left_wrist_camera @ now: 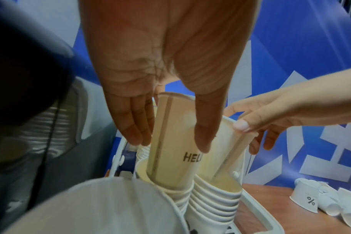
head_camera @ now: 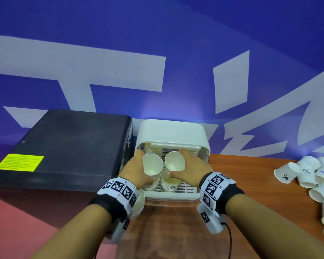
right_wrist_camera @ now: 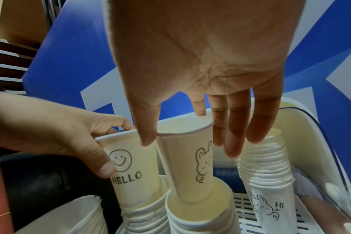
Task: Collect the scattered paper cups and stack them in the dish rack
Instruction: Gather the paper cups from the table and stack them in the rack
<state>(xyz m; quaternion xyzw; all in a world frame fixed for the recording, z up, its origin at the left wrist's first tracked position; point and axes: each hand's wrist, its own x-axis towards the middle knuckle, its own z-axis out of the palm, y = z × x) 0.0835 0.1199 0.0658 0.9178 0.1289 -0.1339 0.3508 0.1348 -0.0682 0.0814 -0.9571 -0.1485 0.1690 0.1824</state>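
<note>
The white dish rack (head_camera: pixel 176 195) stands under its raised lid (head_camera: pixel 171 134), with stacks of paper cups inside. My left hand (head_camera: pixel 138 171) grips a cup printed HELLO (left_wrist_camera: pixel 170 166) by thumb and fingers. Its base sits in the mouth of the left stack (right_wrist_camera: pixel 146 218). My right hand (head_camera: pixel 178 163) pinches a bunny-print cup (right_wrist_camera: pixel 190 166) near the rim, tilted, its base entering the right stack (right_wrist_camera: pixel 200 218). A third tall stack (right_wrist_camera: pixel 266 182) stands further back in the rack.
Scattered white cups (head_camera: pixel 307 172) lie on the wooden table (head_camera: pixel 251 184) at the far right. A black box (head_camera: pixel 64 146) adjoins the rack on the left. Another cup stack (head_camera: pixel 138 204) sits under my left wrist. The blue wall rises behind.
</note>
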